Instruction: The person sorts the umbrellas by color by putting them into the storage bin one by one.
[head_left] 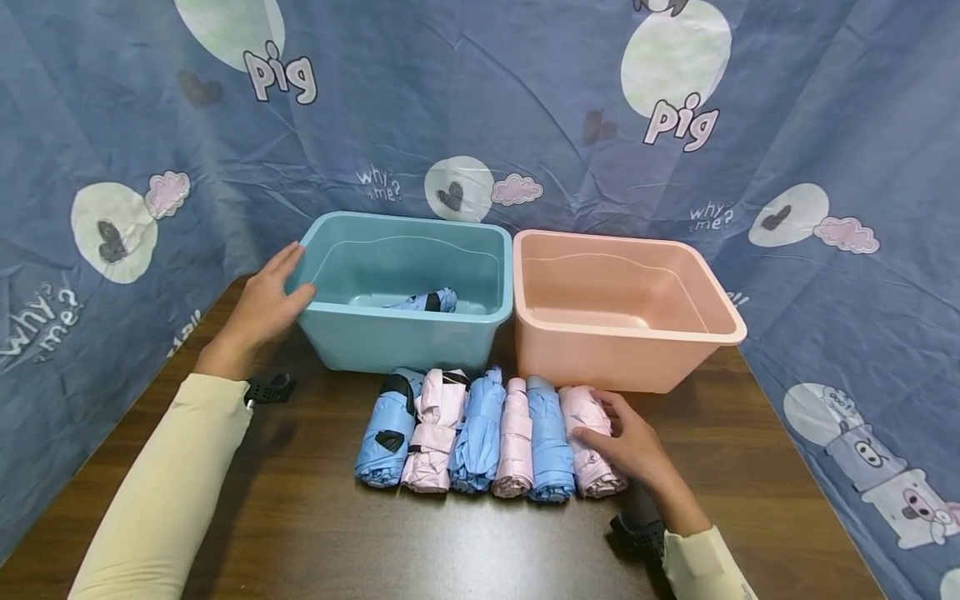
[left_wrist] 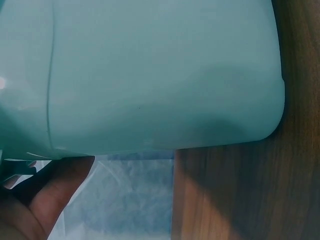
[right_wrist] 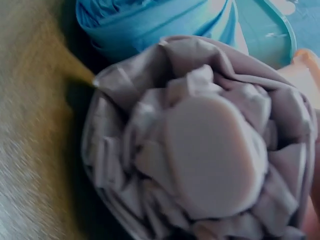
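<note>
Folded pink and blue umbrellas lie side by side on the table. My right hand [head_left: 633,442] grips the pink umbrella [head_left: 588,417] at the right end of the row, thumb on its upper left side. Its round, pleated end with a pale handle [right_wrist: 215,155] fills the right wrist view. Beside it lies a blue umbrella [head_left: 550,437]. My left hand [head_left: 262,304] touches the left side of the blue bin [head_left: 405,337], fingers extended. The bin wall [left_wrist: 165,75] covers most of the left wrist view. Inside this bin lies a blue umbrella [head_left: 431,300], partly hidden.
Right of the blue bin stands a pink bin [head_left: 600,358], their rims nearly touching. Leftward in the row are a pink umbrella [head_left: 514,442] and several others. A patterned blue cloth [head_left: 480,100] hangs behind the brown wooden table [head_left: 420,550].
</note>
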